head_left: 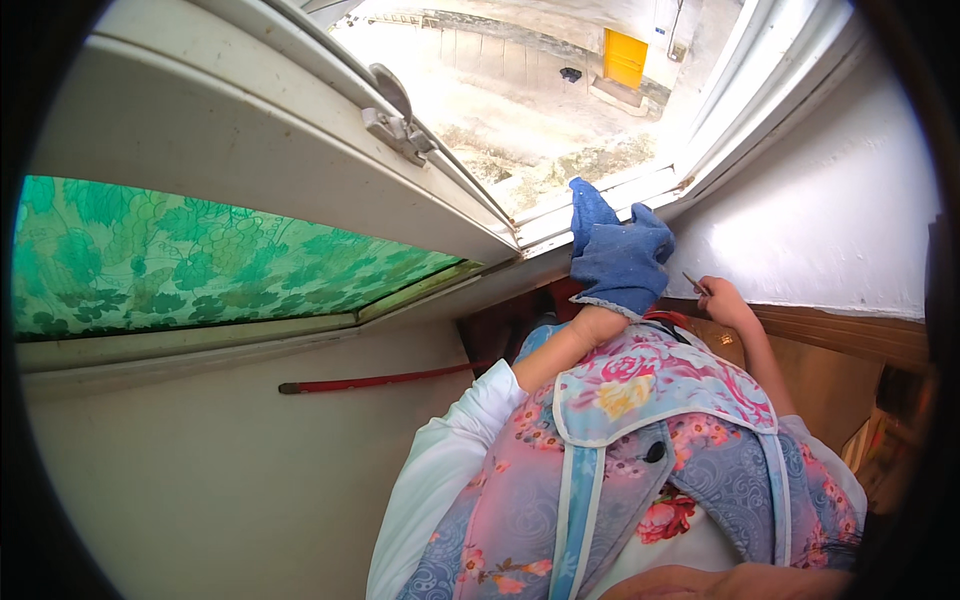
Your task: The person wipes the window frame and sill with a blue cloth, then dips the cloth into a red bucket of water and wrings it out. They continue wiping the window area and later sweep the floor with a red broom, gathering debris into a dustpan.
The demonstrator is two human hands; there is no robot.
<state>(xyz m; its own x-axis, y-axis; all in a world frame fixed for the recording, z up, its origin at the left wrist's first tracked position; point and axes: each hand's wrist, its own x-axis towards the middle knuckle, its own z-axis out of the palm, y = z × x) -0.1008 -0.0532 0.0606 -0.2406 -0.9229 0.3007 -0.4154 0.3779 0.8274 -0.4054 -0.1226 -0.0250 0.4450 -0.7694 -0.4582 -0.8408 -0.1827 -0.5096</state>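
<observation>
A blue cloth (pixel 622 255) drapes over my left hand (pixel 602 324), covering its fingers, at the lower corner of the open window frame (pixel 551 236). Part of the cloth rests against the white sill track. How the covered fingers are placed is hidden. My right hand (pixel 724 300) is curled round a small thin tool (pixel 694 283), whose narrow tip points up and left near the white wall. What kind of tool it is cannot be made out.
The white window sash (pixel 300 180), with a metal latch (pixel 397 124) and green leaf-patterned glass (pixel 187 262), stands swung open at the left. A red pole (pixel 375 380) lies below it. A white wall (pixel 810 217) and a wooden edge (pixel 840 330) are at the right.
</observation>
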